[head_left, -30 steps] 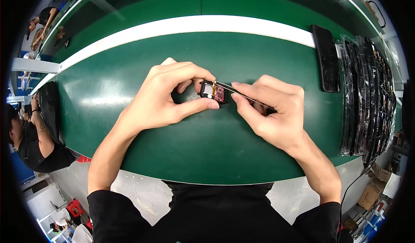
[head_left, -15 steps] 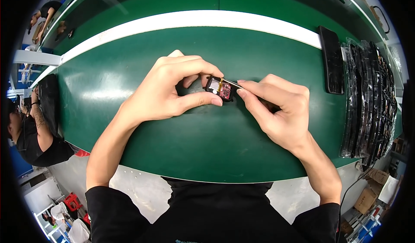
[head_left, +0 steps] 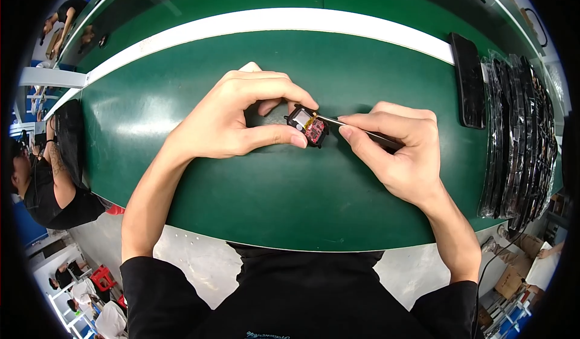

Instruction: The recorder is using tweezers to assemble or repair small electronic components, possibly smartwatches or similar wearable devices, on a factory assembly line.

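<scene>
Between the thumb and fingers of my left hand is a small opened electronic device, shaped like a watch case. Its black frame holds a pale block, a red circuit board and a strip of yellow film. My right hand pinches slim metal tweezers whose tip reaches the device's upper right side, by the yellow film. Whether the tweezers grip any part there is too small to tell. The device is held just over the green table.
A black phone-like slab lies at the right, against the white rail. Beside it stands a stack of black trays in clear plastic. On the far left a person in black sits at the table, near a dark bag-like item.
The device has turned clockwise a little in my left hand. The tweezers have swung to a different angle, with their tip still on its upper right side.
</scene>
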{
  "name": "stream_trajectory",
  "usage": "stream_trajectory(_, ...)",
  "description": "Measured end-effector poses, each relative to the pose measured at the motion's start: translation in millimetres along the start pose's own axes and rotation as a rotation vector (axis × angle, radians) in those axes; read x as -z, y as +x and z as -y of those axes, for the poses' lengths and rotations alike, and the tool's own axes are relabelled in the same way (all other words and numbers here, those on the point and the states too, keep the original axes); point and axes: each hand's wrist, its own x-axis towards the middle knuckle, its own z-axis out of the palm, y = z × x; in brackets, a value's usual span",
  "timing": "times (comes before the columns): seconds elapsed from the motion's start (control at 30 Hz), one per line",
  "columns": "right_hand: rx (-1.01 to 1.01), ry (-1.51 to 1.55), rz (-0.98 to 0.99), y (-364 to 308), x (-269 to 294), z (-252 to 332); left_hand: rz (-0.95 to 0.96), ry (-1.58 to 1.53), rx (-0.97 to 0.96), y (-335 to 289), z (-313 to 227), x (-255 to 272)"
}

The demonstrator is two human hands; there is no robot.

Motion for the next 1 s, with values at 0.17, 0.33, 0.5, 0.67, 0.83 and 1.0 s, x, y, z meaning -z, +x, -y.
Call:
stream_trajectory(0.17,-0.001,-0.014,-0.008,-0.4,-1.3,2.0,-0.001,-0.004,0.007,-0.8,0.0,-0.3)
stream_trajectory(0.33,0.014,-0.024,0.007,0.4,0.2,-0.8,0.005,0.019,-0.001,-0.9,0.6,-0.7)
stream_trajectory(0.5,0.010,-0.008,0.021,-0.2,-1.6,-1.7,0.016,0.020,0.013,-2.1,-0.4,-1.3)
stream_trajectory(0.67,0.023,-0.012,0.022,-1.0,-1.9,-0.7,0.024,0.036,-0.016,-1.3,-2.7,-2.0)
stream_trajectory(0.83,-0.013,0.000,0.019,-2.0,-3.5,-1.3,0.016,0.063,-0.073,-0.7,-1.6,-3.8)
stream_trajectory(1.0,0.040,-0.013,-0.007,-1.1,-2.7,1.7,0.007,0.076,-0.074,0.0,-6.0,-2.4)
